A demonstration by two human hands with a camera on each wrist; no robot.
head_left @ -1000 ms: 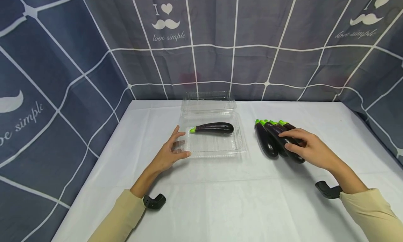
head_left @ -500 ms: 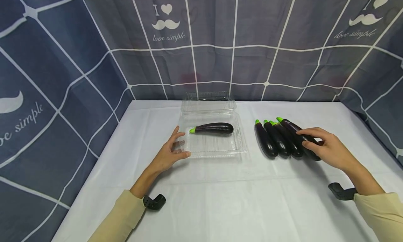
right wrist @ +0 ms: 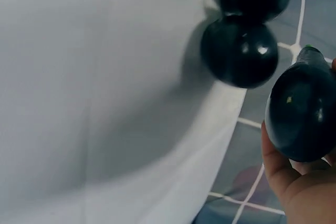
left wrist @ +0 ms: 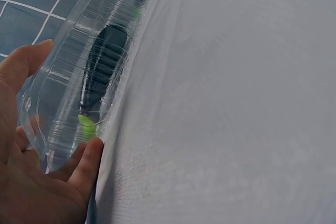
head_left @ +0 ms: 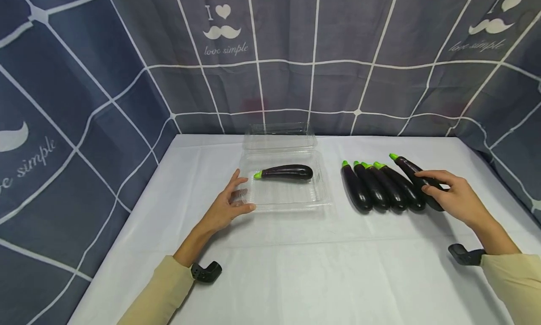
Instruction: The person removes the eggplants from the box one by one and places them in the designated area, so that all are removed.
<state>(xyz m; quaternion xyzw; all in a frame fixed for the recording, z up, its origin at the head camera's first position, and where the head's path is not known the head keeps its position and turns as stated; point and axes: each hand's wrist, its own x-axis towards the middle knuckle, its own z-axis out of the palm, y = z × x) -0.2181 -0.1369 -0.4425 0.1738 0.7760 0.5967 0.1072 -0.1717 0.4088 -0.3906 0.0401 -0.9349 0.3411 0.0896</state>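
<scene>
An eggplant (head_left: 287, 172) lies crosswise in a clear hinged plastic container (head_left: 296, 205), its green stem end toward the left. My left hand (head_left: 230, 204) holds the container's left end, thumb at the front corner and fingers along the side. At the right, my right hand (head_left: 458, 200) grips another eggplant (head_left: 406, 167) between thumb and fingers. In the right wrist view this held eggplant (right wrist: 302, 111) is apart from its neighbours. Several more eggplants (head_left: 377, 189) lie side by side left of it, stems pointing away from me.
The container's lid (head_left: 280, 141) stands open at the back, near the grey checked curtain (head_left: 287, 85). A white cloth (head_left: 296, 268) covers the table. Black camera mounts (head_left: 207, 272) sit at both wrists.
My right hand has moved right, drawing one eggplant away from the row, and the eggplants in the row have spread apart. My left hand and the container have stayed in place.
</scene>
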